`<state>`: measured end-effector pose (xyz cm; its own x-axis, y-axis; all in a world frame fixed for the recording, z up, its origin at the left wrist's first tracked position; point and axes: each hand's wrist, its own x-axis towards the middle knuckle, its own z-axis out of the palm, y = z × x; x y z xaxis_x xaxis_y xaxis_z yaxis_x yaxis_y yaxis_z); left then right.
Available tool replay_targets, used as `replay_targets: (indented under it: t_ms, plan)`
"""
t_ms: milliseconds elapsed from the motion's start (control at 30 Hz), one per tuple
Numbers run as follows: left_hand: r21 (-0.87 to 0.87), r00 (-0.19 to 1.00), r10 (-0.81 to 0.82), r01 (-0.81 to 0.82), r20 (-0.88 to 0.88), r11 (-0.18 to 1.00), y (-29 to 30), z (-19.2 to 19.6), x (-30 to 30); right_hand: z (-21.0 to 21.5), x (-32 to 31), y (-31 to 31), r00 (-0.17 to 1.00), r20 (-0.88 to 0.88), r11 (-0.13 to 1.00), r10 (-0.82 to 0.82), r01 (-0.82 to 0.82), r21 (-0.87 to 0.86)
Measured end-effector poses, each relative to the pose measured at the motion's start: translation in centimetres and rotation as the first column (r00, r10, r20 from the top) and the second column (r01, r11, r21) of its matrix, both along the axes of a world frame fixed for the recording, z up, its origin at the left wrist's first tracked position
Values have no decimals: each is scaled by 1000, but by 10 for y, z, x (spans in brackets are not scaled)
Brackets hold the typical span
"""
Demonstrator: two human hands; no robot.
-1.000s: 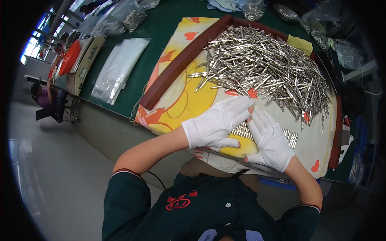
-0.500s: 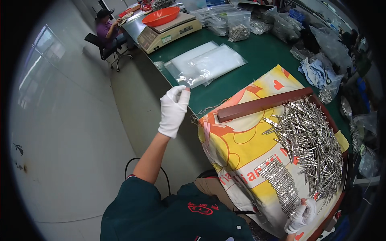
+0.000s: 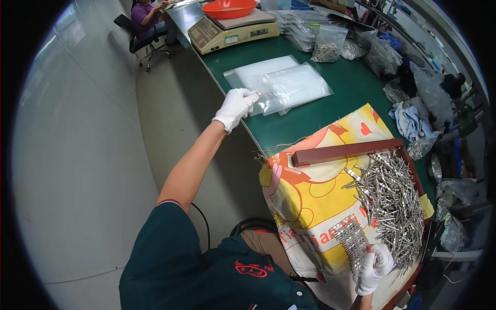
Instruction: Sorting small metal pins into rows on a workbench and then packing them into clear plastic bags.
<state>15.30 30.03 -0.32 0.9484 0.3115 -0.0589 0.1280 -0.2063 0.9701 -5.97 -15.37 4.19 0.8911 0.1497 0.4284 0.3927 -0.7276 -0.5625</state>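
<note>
Plastic bags [image 3: 299, 85] by table edge [image 3: 253, 131], floor [image 3: 165, 113] alongside, left grip [image 3: 258, 95] pinching one, right grip [image 3: 376, 266], hold unclear

Surface finishes, by clock position about the view's centre: metal rods [image 3: 395, 206], glossy, at 4 o'clock; printed cloth [image 3: 297, 217], matt and creased, at 5; plastic bags [image 3: 305, 85], smooth, translucent and shiny, at 1; table [image 3: 351, 72], smooth and matt, at 2; left hand [image 3: 235, 110] at 12, right hand [image 3: 375, 269] at 4, both in matt cloth gloves [image 3: 229, 118].
</note>
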Motion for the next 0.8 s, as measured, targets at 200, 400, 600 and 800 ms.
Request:
replay_targets:
  t_ms: [200, 400, 600, 800]
  plan:
    - [186, 883, 63, -168, 466, 968, 15, 0, 4, 6, 10, 15, 992, 57, 984, 113, -103, -147]
    - [-354, 750, 130, 146, 648, 924, 0, 62, -34, 17, 27, 23, 988, 48, 979, 145, -137, -149]
    - [-709, 698, 135, 675, 703, 205, -55, 105, -64, 37, 85, 72, 872, -362, 899, 330, -174, 401]
    - [-781, 782, -73, 605, 620, -153, -109, 99, -66, 36, 141, 117, 780, -231, 630, 581, -252, 734]
